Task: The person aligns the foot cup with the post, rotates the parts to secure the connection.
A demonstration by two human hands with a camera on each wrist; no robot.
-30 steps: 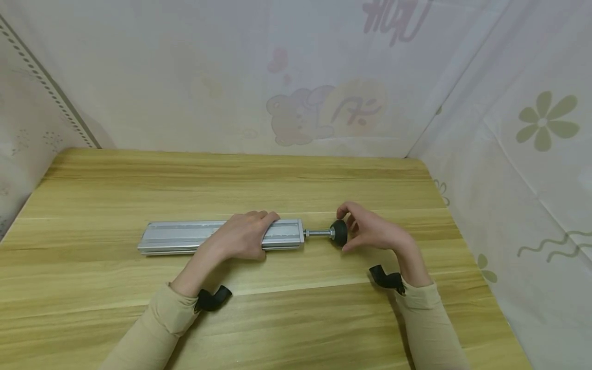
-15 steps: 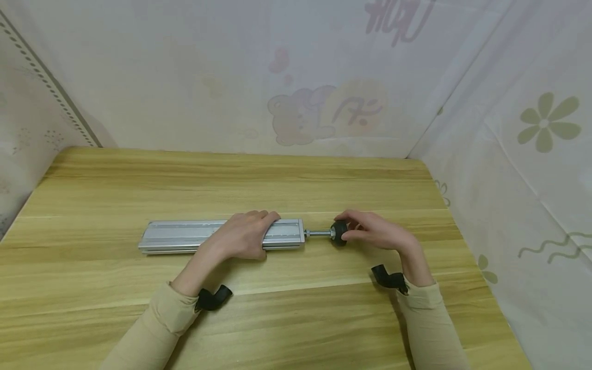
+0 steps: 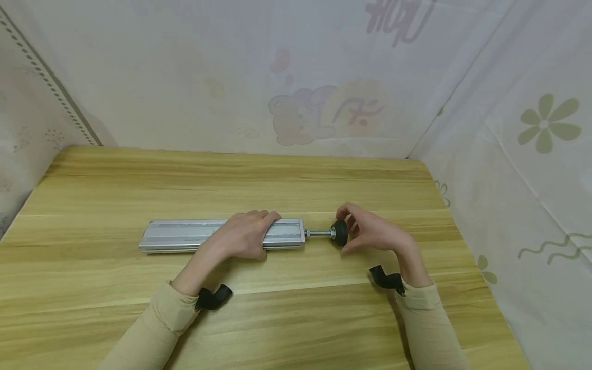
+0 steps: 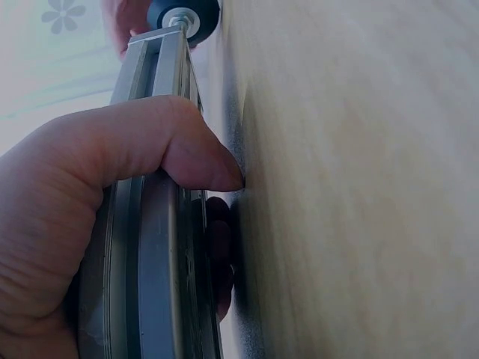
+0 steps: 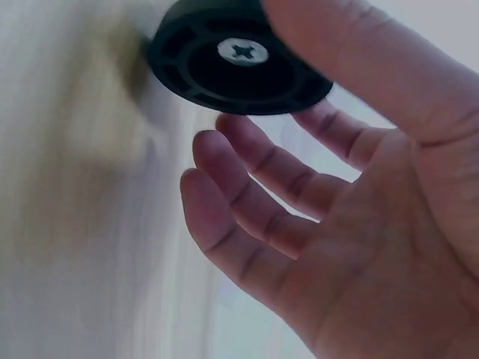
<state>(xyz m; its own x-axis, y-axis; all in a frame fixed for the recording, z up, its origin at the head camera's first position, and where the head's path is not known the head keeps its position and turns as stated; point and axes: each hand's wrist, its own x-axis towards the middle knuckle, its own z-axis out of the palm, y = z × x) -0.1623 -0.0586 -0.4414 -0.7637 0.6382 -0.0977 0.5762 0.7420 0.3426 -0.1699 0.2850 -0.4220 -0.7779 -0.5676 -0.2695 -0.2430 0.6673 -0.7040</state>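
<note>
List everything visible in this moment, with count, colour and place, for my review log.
Metal bar: one, silver, lying across the table
Rod: one, silver, sticking out of the bar's right-hand end
Nuts: at least two, silver, near the rod's ends
Round foot: one, black, on the rod's outer end
Screw: one, silver, in the foot's hollow face
Table: one, yellowish wood-grain, beneath everything
Wall covering: sheet count unclear, pale with prints, behind and beside the table
Wrist pieces: two, black, one at each cuff
Sleeves: two, beige, on both forearms
Left hand: one, bare, gripping the bar
Right hand: one, bare, around the foot
</note>
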